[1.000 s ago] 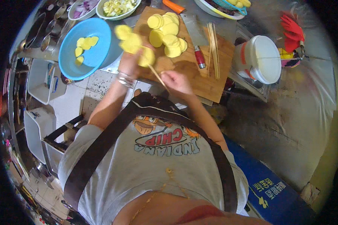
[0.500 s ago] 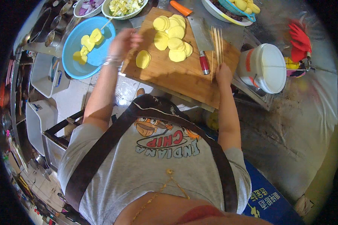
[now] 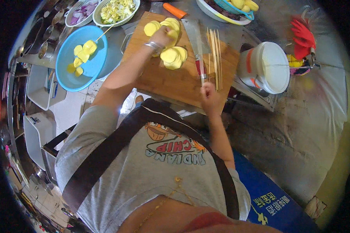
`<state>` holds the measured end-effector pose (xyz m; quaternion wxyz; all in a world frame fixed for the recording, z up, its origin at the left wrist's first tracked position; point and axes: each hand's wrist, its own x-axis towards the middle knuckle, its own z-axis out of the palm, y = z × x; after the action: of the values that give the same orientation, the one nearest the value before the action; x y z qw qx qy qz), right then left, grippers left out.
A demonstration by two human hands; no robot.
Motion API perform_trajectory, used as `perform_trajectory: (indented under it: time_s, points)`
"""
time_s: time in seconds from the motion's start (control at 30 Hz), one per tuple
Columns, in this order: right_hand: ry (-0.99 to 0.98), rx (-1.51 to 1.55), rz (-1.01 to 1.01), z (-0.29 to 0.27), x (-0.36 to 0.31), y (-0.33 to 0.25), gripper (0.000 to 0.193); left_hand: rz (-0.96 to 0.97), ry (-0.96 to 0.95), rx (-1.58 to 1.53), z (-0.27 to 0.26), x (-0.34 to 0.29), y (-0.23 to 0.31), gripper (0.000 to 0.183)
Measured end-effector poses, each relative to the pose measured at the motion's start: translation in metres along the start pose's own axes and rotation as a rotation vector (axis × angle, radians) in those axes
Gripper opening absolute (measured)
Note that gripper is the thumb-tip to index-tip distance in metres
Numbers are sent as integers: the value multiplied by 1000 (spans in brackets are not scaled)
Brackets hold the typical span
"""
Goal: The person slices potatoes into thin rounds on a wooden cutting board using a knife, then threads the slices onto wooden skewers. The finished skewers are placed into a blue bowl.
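My left hand (image 3: 162, 37) is over the pile of round yellow potato slices (image 3: 174, 56) on the wooden cutting board (image 3: 153, 75), its fingers closed on slices at the pile's upper part. My left forearm covers some of the board. My right hand (image 3: 210, 95) is curled at the board's near right edge, at the lower end of a thin wooden skewer (image 3: 209, 64); the fingers partly hide that end. More skewers (image 3: 217, 54) lie side by side just right of it. A cleaver (image 3: 193, 37) with a red handle lies between slices and skewers.
A blue basin (image 3: 61, 49) at left holds potato slices on a skewer. Baskets of chopped cabbage (image 3: 114, 11) and purple onion (image 3: 83, 12) stand behind it. A carrot (image 3: 175, 10) lies past the board. At right are a white bucket (image 3: 277, 68) and a red glove (image 3: 301, 37).
My left hand has moved from the board's left edge onto the potato pile. My right hand has come left and nearer to me, away from the bunch of skewers. The view has shifted slightly.
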<state>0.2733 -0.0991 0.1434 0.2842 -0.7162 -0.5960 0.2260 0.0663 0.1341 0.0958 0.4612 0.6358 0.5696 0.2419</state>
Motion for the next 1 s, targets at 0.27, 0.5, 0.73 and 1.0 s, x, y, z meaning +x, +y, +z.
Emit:
perform_trajectory:
  time_s: [0.27,0.5,0.73,1.0]
  points:
    - [-67,70,-18,29,-41,-41,30,-199,68,-863,-33,-45,4,29]
    - [-33,36,-257,30,-53,-49,32,-216,170,-779,-39,-54,10,26]
    - [-54,-38,-198,37,-51,-52,32,-224,26,-723,-14,-65,-1,22]
    - [41,-427,-362,45,-47,-56,32,-260,105,-708,4,-79,-9,23]
